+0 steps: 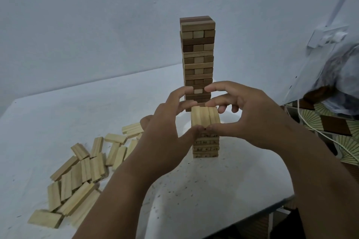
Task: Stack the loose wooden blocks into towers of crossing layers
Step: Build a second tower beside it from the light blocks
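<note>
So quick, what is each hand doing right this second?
Left hand: fingers and thumb pinch the top layer of blocks on the short pale tower.
Right hand: pinches the same layer from its other side.

Pretty dim, flat bluish light overall, only soft shadows on the surface (194, 180). Wide-angle bends the edges, and everything looks slightly soft and grainy.

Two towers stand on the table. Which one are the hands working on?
The short pale tower nearest the person: both hands, left and right, pinch its top layer. The tall darker tower behind stands untouched.
</note>
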Tool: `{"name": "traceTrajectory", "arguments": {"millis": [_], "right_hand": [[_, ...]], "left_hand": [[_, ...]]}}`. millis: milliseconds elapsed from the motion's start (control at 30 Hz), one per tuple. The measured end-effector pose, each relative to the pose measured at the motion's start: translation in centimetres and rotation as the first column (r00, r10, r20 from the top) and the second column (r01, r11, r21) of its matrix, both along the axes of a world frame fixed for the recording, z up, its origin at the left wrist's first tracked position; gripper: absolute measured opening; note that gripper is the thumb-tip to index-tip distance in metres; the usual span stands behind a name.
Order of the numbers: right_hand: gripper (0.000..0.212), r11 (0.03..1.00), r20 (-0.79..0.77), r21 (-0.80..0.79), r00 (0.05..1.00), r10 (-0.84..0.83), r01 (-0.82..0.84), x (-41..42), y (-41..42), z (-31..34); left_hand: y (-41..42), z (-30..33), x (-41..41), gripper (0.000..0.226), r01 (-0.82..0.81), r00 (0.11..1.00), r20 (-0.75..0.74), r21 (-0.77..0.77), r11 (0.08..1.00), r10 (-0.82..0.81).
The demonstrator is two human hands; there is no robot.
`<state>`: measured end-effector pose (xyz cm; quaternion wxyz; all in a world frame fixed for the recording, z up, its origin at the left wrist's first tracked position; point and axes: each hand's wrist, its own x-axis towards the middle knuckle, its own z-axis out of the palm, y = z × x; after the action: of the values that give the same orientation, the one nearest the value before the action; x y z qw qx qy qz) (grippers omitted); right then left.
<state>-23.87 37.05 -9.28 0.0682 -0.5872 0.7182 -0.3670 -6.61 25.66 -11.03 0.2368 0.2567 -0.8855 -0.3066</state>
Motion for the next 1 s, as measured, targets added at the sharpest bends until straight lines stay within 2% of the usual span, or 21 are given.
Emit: {"name": "traceTrajectory", "arguments": {"millis": [233,300,433,500,667,1000], "right_hand": [[0.088,1.000,0.038,-0.003,0.999,-0.015,0.015,-0.8,0.6,-0.4],[0.081,0.999,0.047,-0.031,0.998,-0.031,0.033,-1.1,1.3,-0.4],[0.046,0.995,-0.009,-0.074,0.997,-0.071,0.070,-1.3,2.0,-1.3],[0.039,0.996,-0.004,-0.062,0.997,-0.071,0.071,-1.2,1.9,-1.7],[0.032,0.998,0.057,-0.057,0.998,-0.036,0.039,-1.3,1.6,-2.3],[0.037,0.995,0.019,-0.064,0.997,-0.069,0.070,-1.1,1.6,-2.0]], "left_hand": [[-0.2,-0.4,0.3,0.082,-0.014,1.000,0.011,0.005,1.000,0.014],[-0.4,-0.6,0.8,0.078,-0.040,0.999,-0.025,0.012,0.999,0.040],[-0.6,-1.1,1.3,0.055,-0.072,0.995,-0.073,0.019,0.997,0.073],[-0.5,-1.2,1.2,0.045,-0.072,0.994,-0.076,0.029,0.997,0.074],[-0.6,-1.3,1.0,0.047,-0.080,0.993,-0.079,0.047,0.996,0.084],[-0.6,-1.3,0.8,0.053,-0.108,0.993,-0.043,0.042,0.993,0.110]]}}
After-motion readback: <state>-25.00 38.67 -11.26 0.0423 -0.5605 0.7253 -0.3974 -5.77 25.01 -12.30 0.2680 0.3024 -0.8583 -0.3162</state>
